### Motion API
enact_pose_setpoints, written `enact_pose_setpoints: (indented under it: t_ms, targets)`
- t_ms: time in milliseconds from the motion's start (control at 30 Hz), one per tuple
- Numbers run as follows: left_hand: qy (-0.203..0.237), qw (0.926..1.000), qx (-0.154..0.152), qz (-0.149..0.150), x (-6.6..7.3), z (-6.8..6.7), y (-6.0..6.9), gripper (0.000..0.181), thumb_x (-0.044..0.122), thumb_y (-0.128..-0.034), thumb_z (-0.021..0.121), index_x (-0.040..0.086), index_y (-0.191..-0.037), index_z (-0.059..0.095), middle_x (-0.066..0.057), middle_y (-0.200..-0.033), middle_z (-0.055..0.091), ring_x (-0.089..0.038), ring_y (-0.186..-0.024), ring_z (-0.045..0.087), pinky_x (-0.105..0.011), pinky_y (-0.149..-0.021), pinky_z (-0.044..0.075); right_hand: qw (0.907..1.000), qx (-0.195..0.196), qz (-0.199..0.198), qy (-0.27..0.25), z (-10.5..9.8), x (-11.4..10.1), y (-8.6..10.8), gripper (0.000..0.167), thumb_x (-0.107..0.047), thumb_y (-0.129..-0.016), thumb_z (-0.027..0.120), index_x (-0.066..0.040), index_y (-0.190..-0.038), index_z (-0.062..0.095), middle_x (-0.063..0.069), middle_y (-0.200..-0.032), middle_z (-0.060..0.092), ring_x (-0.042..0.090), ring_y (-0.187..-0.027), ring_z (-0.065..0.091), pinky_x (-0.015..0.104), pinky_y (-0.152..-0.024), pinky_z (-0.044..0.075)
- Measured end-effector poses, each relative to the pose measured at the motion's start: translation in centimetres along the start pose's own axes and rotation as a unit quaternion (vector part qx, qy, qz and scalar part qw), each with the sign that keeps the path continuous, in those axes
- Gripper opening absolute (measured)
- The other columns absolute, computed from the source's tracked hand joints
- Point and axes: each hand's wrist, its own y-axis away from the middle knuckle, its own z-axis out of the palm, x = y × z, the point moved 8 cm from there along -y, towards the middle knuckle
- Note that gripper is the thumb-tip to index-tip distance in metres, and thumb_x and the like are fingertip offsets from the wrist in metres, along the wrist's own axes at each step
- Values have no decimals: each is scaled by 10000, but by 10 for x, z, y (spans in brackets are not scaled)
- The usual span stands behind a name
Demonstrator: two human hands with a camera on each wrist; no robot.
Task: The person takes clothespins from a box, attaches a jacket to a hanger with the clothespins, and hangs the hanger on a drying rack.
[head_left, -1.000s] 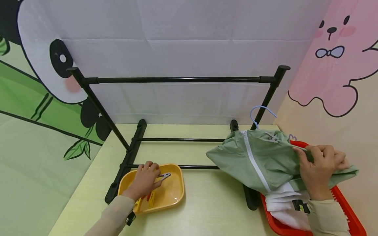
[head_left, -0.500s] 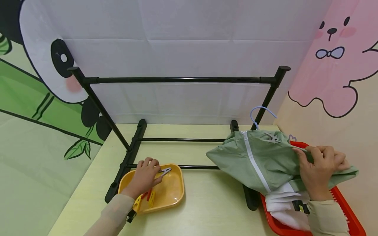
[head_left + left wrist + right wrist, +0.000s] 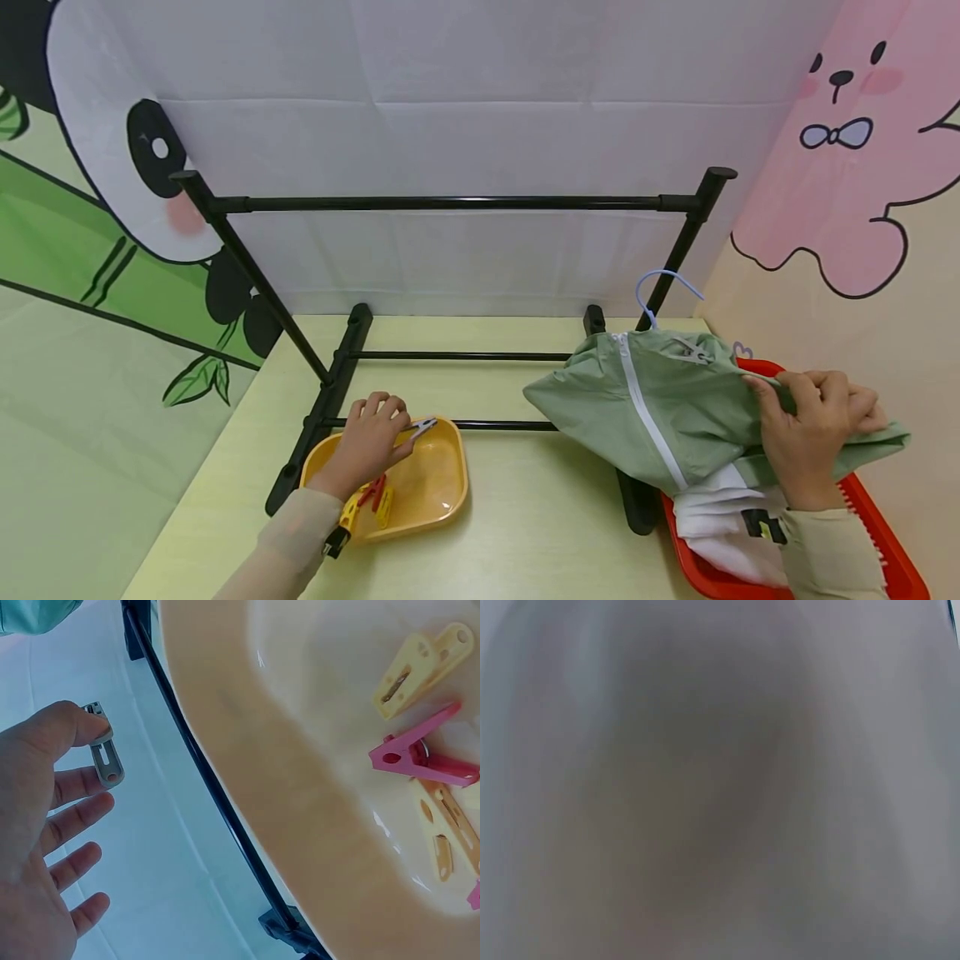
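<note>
Above a yellow tray (image 3: 442,500), my left hand (image 3: 369,443) pinches a grey clothespin (image 3: 423,427) between thumb and forefinger. In the left wrist view the same clothespin (image 3: 107,754) sticks out past the thumb, the other fingers spread loosely. My right hand (image 3: 813,429) grips the edge of a green zip-up jacket (image 3: 675,400), which lies over a red basket. From the jacket's top rises the blue hook of a hanger (image 3: 667,272). Another grey clothespin (image 3: 690,350) sits on the jacket near the hook. The right wrist view is too blurred to show anything.
A black rack (image 3: 450,203) stands across the table (image 3: 525,500). Yellow clothespins (image 3: 426,667) and a pink-red clothespin (image 3: 420,754) lie in the tray. White cloth (image 3: 738,542) fills part of the red basket (image 3: 892,533) at right.
My left hand has risen slightly with the grey clothespin, uncovering more of the clothespins in the tray. My right hand and the jacket have stayed in place.
</note>
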Motion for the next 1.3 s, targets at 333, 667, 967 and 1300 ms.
enact_pose_setpoints:
  t_ms: [333,667,967,1300]
  targets:
    - [-3,10000,25,-67,1,-4,-3,205,318,-859,757,142,-942,692,-62,-1126,596,-341,-1192,461,-550,-983,381,10000,-32,15,40,0,2,1,713,-607,-853,651,102,-795,602,300,-830,459,87,-1003,234,439,-943,55]
    - [29,10000,84,15,5,-10,-6,192,285,-860,757,124,-944,697,-71,-1127,598,-348,-1192,460,-558,-986,372,10000,6,38,16,-1,3,1,715,-607,-850,654,103,-783,600,297,-820,452,76,-1003,245,443,-945,54]
    - [3,9997,216,120,7,-14,-8,186,280,-874,741,111,-935,693,-68,-1109,599,-346,-1179,466,-556,-973,377,10000,-35,42,20,0,4,3,717,-611,-848,651,101,-786,599,296,-824,457,70,-999,245,435,-945,54]
    - [88,9992,351,166,9,-19,-12,156,272,-878,730,130,-926,686,-63,-1120,598,-341,-1189,454,-555,-974,368,10000,-19,58,29,0,3,2,715,-603,-855,651,106,-778,594,297,-825,450,98,-957,279,427,-944,55]
